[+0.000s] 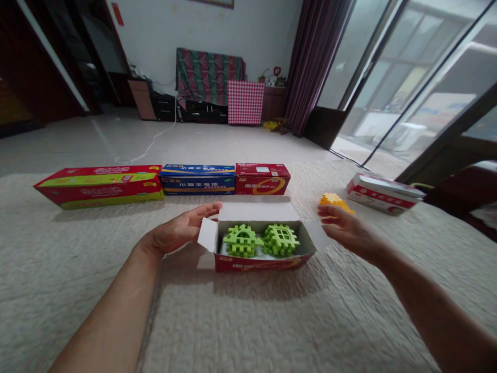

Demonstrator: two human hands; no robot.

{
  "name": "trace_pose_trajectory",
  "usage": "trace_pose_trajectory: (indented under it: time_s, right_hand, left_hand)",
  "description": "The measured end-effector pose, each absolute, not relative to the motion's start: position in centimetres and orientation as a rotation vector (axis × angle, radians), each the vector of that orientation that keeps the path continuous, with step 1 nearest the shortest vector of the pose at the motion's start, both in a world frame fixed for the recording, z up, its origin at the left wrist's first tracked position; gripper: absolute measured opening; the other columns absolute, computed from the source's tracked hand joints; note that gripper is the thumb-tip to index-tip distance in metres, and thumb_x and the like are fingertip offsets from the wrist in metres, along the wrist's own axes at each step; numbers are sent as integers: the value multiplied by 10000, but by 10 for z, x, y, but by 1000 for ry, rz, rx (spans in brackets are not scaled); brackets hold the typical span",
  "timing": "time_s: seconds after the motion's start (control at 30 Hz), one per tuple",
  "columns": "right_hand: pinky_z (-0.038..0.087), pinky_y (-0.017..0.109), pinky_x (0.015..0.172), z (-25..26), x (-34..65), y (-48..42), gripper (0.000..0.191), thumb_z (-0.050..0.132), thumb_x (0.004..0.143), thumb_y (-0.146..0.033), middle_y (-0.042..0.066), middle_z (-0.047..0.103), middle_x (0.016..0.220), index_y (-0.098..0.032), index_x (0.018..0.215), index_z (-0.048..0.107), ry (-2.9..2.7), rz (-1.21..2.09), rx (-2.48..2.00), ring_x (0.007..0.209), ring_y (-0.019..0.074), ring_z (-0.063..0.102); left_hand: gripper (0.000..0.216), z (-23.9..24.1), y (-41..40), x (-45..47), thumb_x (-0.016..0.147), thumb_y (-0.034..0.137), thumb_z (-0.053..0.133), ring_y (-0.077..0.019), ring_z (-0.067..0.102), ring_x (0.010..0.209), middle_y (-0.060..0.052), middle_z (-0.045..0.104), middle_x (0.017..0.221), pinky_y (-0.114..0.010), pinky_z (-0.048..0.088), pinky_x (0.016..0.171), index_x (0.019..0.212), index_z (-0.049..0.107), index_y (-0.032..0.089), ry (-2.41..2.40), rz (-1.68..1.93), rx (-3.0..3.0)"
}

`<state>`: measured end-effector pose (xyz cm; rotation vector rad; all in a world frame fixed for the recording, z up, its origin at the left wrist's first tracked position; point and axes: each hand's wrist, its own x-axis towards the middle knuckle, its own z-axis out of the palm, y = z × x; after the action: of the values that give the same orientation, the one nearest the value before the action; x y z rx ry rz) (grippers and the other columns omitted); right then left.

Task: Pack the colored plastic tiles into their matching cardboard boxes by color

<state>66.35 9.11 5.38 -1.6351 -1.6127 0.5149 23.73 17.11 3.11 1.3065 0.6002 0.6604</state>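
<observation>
In the middle of the head view stands an open red cardboard box [267, 264], its pale flaps folded out. Inside it are two stacks of green plastic building pieces, the left stack [243, 241] and the right stack [280, 240]. My left hand [186, 225] is beside the left flap [207, 234], fingers stretched out and holding nothing; whether it touches the box is unclear. My right hand [339, 225] hovers by the right flap [316, 234], fingers extended, slightly blurred. Just behind it lie yellow plastic pieces [332, 199], partly hidden by the hand.
Across the back of the quilted cover [248, 321] stand a long red and yellow-green box [104, 186], a blue box [197, 180] and a red box [263, 179]. At the right lies a white and red box [382, 194]. Beyond are the tiled floor and a low cabinet [165, 106].
</observation>
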Motion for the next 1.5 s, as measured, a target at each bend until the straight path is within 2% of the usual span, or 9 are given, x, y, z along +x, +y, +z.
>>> trace_pose_trajectory:
  time_s: [0.17, 0.33, 0.43, 0.5, 0.63, 0.83, 1.17, 1.33, 1.5]
  right_hand:
    - [597, 402, 823, 63, 630, 82, 524, 763, 757, -432, 123, 691, 1170, -236, 1224, 630, -1635, 950, -1434, 1014, 260, 681]
    - [552, 439, 933, 68, 611, 74, 597, 753, 756, -523, 128, 629, 1292, -240, 1261, 607, -1417, 1031, -1398, 1126, 284, 636]
    - [566, 434, 880, 63, 604, 75, 650, 780, 729, -506, 123, 657, 1231, -242, 1289, 581, -1359, 1129, -1392, 1079, 285, 653]
    - [571, 423, 839, 61, 599, 76, 654, 776, 736, -491, 112, 692, 1152, -237, 1301, 567, -1343, 1220, -1362, 1013, 274, 677]
    - [568, 394, 807, 62, 593, 77, 589, 763, 758, -442, 87, 722, 1093, -241, 1280, 578, -1336, 1325, -1263, 949, 246, 697]
    - [576, 330, 747, 58, 593, 76, 517, 791, 749, -388, 59, 719, 1116, -265, 1186, 542, -1279, 1299, -1135, 904, 196, 710]
    - [599, 348, 768, 51, 592, 80, 426, 782, 766, -403, 55, 732, 1103, -263, 1093, 547, -1332, 1185, -1091, 956, 203, 713]
    - [598, 372, 806, 48, 596, 83, 372, 788, 765, -414, 49, 729, 1129, -262, 1033, 579, -1353, 1164, -1083, 1002, 215, 702]
    - [593, 413, 823, 46, 598, 83, 437, 775, 771, -460, 59, 734, 1095, -265, 1134, 631, -1359, 1158, -1116, 958, 229, 707]
  left_hand:
    - [974, 41, 167, 243, 647, 383, 834, -360, 370, 1451, -98, 366, 1603, -459, 432, 1115, 1501, 367, 350, 633, 720, 1281]
    - [1227, 51, 164, 252, 597, 423, 853, -382, 344, 1460, -132, 284, 1636, -536, 335, 1165, 1579, 118, 372, 691, 748, 1302]
    - [1282, 50, 164, 256, 618, 420, 843, -384, 315, 1473, -158, 204, 1661, -541, 302, 1179, 1591, 13, 335, 737, 717, 1353]
    - [1233, 49, 165, 257, 634, 418, 831, -392, 296, 1479, -159, 212, 1659, -526, 301, 1184, 1597, 72, 294, 739, 688, 1382]
    - [1048, 50, 164, 259, 658, 393, 819, -396, 334, 1459, -136, 357, 1608, -509, 335, 1175, 1556, 295, 269, 652, 670, 1413]
    - [968, 56, 163, 259, 655, 310, 846, -363, 425, 1410, -75, 431, 1562, -563, 361, 1139, 1479, 352, 423, 574, 758, 1419]
    - [801, 64, 160, 259, 690, 200, 820, -337, 445, 1389, -19, 431, 1556, -510, 405, 1105, 1370, 490, 465, 510, 814, 1396]
    - [478, 68, 156, 251, 724, 271, 795, -369, 353, 1443, 4, 466, 1547, -476, 437, 1065, 1176, 700, 396, 446, 844, 1426]
    - [285, 66, 157, 248, 777, 391, 750, -388, 353, 1445, -44, 538, 1491, -547, 368, 1110, 1053, 773, 323, 410, 851, 1402]
